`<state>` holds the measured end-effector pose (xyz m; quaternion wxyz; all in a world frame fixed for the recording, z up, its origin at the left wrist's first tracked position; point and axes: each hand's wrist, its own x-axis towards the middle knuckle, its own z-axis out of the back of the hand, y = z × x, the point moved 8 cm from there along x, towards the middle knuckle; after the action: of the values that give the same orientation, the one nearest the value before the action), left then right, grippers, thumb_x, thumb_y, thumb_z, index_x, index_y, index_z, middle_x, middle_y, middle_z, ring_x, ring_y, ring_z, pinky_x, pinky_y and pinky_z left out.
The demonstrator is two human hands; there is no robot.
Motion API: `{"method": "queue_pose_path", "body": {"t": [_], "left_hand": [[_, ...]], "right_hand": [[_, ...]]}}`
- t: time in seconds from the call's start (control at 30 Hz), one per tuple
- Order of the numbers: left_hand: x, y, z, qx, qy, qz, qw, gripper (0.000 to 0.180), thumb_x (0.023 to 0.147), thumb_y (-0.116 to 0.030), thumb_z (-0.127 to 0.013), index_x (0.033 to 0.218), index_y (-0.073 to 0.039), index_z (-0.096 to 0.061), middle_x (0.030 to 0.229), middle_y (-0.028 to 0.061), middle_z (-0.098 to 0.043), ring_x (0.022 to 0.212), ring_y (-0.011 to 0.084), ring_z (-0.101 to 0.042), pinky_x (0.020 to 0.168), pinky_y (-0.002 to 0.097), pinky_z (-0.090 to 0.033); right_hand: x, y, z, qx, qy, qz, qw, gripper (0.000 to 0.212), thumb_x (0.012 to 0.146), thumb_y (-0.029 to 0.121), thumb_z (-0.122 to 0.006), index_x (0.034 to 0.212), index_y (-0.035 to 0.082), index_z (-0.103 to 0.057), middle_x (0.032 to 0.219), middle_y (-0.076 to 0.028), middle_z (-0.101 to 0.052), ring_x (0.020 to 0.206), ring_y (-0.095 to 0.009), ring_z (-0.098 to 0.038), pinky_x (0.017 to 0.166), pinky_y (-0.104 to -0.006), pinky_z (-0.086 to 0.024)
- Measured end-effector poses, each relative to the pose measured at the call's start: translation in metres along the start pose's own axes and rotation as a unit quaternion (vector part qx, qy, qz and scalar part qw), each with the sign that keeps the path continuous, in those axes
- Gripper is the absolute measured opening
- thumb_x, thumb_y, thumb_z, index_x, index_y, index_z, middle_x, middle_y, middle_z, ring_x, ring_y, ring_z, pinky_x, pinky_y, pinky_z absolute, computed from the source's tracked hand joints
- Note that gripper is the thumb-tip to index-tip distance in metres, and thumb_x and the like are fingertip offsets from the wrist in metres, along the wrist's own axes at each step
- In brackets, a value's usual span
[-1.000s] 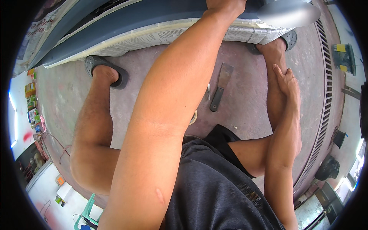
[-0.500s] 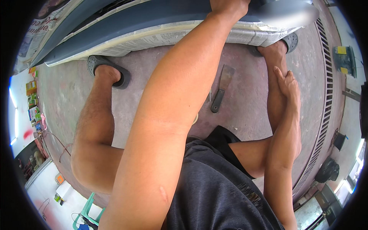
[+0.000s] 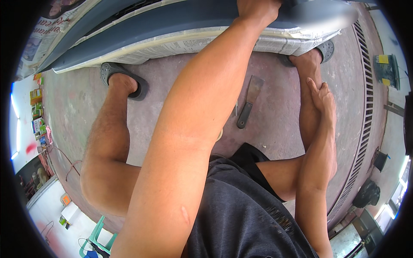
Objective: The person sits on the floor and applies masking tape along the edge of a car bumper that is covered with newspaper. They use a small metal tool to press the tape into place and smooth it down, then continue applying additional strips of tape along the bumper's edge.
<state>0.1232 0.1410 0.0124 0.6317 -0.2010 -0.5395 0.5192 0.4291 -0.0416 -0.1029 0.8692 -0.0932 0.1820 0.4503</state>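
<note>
My left arm reaches up and across to a blue-grey, bumper-like panel point(image 3: 185, 19). At the top edge, my left hand point(image 3: 259, 10) is next to the panel; its fingers are out of sight, so what they touch or hold is hidden. Newspaper masking point(image 3: 189, 45) with pale tape runs along the panel's lower side. My right hand point(image 3: 322, 95) rests against my right shin point(image 3: 309, 116), holding no object, thumb apart from its bent fingers. Between my feet, a putty knife point(image 3: 249, 103) with a black handle lies on the concrete floor.
A long floor grate point(image 3: 368, 90) curves along the right. Beyond it are a dark container point(image 3: 386, 71) and a black bag point(image 3: 367, 191). Colourful boxes point(image 3: 36, 105) line the left wall, and a green plastic chair point(image 3: 97, 236) stands at lower left. A blurred patch covers the panel's right end.
The view has shifted slightly, so the panel and putty knife appear a little lower. Both hands keep nearly the same places, the left at the panel and the right at my shin.
</note>
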Motion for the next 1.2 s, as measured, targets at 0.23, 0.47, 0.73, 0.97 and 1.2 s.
{"method": "queue_pose_path", "body": {"t": [0.23,0.47,0.73,0.97,1.2], "left_hand": [[0.003,0.016,-0.02,0.033,0.075,0.061,0.995,0.031,0.084,-0.013,-0.064,0.113,-0.002,-0.069,0.114,0.0285,-0.069,0.112,0.048,-0.063,0.094,0.053,-0.051],[0.005,0.019,-0.024,0.036,0.068,0.087,0.993,0.032,0.086,-0.014,-0.065,0.115,-0.001,-0.068,0.116,0.0289,-0.068,0.114,0.0479,-0.062,0.095,0.0528,-0.051],[-0.002,0.01,-0.016,0.012,0.054,0.099,0.994,0.033,0.088,-0.016,-0.064,0.117,-0.002,-0.068,0.113,0.0283,-0.07,0.112,0.0479,-0.064,0.093,0.053,-0.051],[-0.004,0.004,-0.014,0.031,0.081,0.108,0.99,0.031,0.089,-0.016,-0.064,0.116,-0.002,-0.067,0.115,0.0277,-0.069,0.111,0.0478,-0.064,0.093,0.0531,-0.051],[0.002,0.013,-0.024,0.042,0.054,0.056,0.996,0.033,0.088,-0.018,-0.063,0.117,-0.002,-0.066,0.116,0.0283,-0.068,0.111,0.0481,-0.063,0.093,0.0537,-0.051]], "right_hand": [[0.017,-0.012,-0.014,-0.005,-0.013,-0.005,1.0,0.098,0.089,0.081,-0.049,0.135,-0.006,-0.055,0.128,-0.04,-0.061,0.127,-0.049,-0.058,0.106,-0.0536,-0.045],[0.002,-0.006,-0.001,-0.007,-0.016,-0.012,1.0,0.098,0.09,0.08,-0.049,0.135,-0.006,-0.055,0.128,-0.039,-0.062,0.127,-0.049,-0.059,0.106,-0.053,-0.046],[0.0,-0.005,0.0,-0.008,-0.018,-0.012,1.0,0.097,0.09,0.079,-0.049,0.134,-0.007,-0.056,0.128,-0.038,-0.062,0.126,-0.048,-0.06,0.106,-0.0523,-0.046],[0.004,-0.008,-0.002,-0.009,-0.017,-0.016,1.0,0.096,0.09,0.079,-0.05,0.134,-0.006,-0.056,0.127,-0.038,-0.062,0.126,-0.048,-0.06,0.105,-0.0525,-0.046],[0.0,-0.004,0.0,0.0,-0.012,-0.012,1.0,0.096,0.091,0.078,-0.049,0.135,-0.007,-0.055,0.127,-0.039,-0.062,0.126,-0.048,-0.06,0.105,-0.0525,-0.047]]}}
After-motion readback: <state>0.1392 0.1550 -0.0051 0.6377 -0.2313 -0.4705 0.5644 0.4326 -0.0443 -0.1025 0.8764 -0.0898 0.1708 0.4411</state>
